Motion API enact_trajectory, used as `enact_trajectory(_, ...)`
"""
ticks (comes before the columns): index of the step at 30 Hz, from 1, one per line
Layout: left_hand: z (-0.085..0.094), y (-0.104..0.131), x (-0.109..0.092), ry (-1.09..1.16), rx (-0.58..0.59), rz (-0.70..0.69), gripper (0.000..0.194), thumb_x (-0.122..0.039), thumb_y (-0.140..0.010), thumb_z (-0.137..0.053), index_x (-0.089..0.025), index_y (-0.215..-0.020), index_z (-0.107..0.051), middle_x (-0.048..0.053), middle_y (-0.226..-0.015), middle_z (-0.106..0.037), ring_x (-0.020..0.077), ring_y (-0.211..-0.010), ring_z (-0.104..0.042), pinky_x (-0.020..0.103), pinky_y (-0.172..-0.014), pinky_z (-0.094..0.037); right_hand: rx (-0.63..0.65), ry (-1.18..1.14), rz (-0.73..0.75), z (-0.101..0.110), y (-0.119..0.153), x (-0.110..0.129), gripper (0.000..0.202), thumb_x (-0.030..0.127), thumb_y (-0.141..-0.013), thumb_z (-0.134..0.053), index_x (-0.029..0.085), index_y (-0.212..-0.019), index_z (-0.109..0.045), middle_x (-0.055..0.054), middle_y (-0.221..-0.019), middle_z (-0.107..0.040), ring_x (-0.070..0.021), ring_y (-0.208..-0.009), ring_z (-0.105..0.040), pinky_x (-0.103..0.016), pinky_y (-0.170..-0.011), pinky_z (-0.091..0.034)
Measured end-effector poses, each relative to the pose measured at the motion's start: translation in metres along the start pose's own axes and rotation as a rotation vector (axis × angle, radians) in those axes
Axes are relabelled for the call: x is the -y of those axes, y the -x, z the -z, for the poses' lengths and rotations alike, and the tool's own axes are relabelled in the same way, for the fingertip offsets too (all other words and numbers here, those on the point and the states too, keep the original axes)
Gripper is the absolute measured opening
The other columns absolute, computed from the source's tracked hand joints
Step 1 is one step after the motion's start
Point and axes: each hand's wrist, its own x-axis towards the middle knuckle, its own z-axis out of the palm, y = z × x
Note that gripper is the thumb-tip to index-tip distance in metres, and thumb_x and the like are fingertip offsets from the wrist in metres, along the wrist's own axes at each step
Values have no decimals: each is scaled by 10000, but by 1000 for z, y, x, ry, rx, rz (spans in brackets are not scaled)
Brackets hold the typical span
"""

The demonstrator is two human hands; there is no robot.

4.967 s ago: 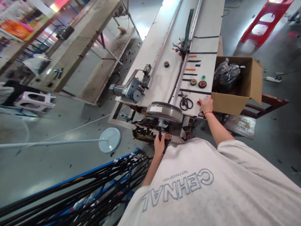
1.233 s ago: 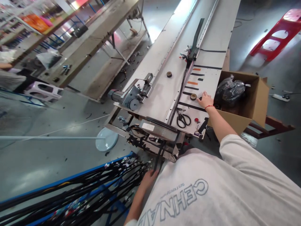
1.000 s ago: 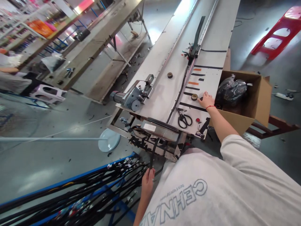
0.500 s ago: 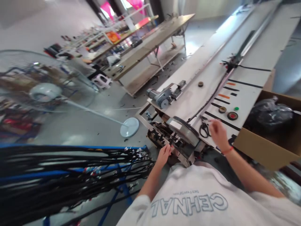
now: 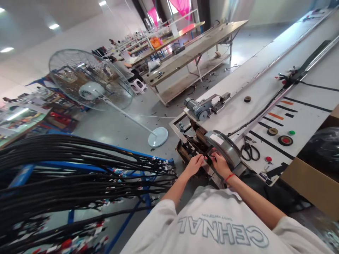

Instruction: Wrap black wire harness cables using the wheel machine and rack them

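My left hand has its fingers pressed together on a small black strip beside the machine. Close to its right, my right hand is bent in at the same strip, its fingertips curled; what they pinch is too small to make out. A large round grey wheel stands just beyond my right hand. Black-handled scissors lie on the white table, right of the wheel. A long black cable bundle runs over the table from near the wheel.
Black cables hang on a blue rack at the left. A standing fan is behind it. A small grey motor sits at the table's corner. A cardboard box stands at the right. Tape rolls and black strips lie on the table.
My right hand has moved left from beside the scissors to the strip near my left hand. The view has swung, so the surroundings sit farther right. A red round item now shows near the scissors.
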Motion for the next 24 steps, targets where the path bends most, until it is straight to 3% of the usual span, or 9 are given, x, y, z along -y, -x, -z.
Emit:
enact_trajectory(3, 1, 0, -5, -31, 8, -27, 655, -689, -922, -323, -110, -961, -629, -27, -598, -448, 105, -545, -398, 242, -570, -342, -43, -70, 55, 2, 8, 2, 134, 137, -841, -476, 196, -919, -567, -102, -1060, -659, -234, -1020, -641, -403, -922, -506)
enact_trajectory(7, 2, -3, 1, -103, 19, -41, 570, -595, -962, -311, -119, -964, -625, -22, -595, -472, 116, -553, -424, 245, -584, -368, 87, -104, 21, 10, 8, 10, 315, 96, -809, -477, 185, -1103, -547, -35, -848, -678, -184, -790, -670, -324, -756, -540)
enact_trajectory(11, -3, -5, 17, -329, 129, -58, 378, -410, -977, -362, -149, -876, -615, 6, -637, -555, 144, -607, -501, 256, -636, -412, 166, -48, 107, 19, -2, 24, 347, 136, -873, -451, 201, -1193, -569, -64, -976, -714, -196, -929, -675, -351, -849, -524)
enact_trajectory(14, -9, -5, 23, -465, 168, -50, 319, -321, -972, -368, -144, -889, -621, 54, -720, -634, 176, -664, -575, 275, -682, -449, 213, 51, 196, 23, -14, 31, 411, 199, -874, -514, 187, -1283, -546, -112, -1264, -638, -204, -968, -665, -424, -980, -471)
enact_trajectory(17, -13, -3, 21, -585, 115, -47, 310, -307, -973, -378, -140, -948, -638, 104, -827, -687, 216, -749, -636, 307, -738, -481, 246, 139, 239, 24, -22, 34, 431, 251, -872, -548, 169, -1295, -545, -143, -1452, -484, -204, -995, -663, -440, -1018, -449)
enact_trajectory(20, -17, 3, 17, -650, 57, -44, 287, -336, -952, -439, -146, -976, -653, 121, -866, -703, 246, -784, -661, 342, -768, -499, 232, 216, 238, 24, -17, 46, 368, 239, -901, -489, 159, -1248, -580, -143, -1409, -530, -242, -1200, -583, -449, -1035, -437)
enact_trajectory(24, -27, 15, 33, -385, -60, -34, 277, -335, -918, -480, -151, -1031, -654, 100, -947, -712, 227, -876, -658, 327, -831, -495, 192, 166, 346, 46, 9, 76, 390, 229, -904, -474, 202, -1284, -560, -131, -1411, -530, -242, -1250, -545, -463, -1060, -423)
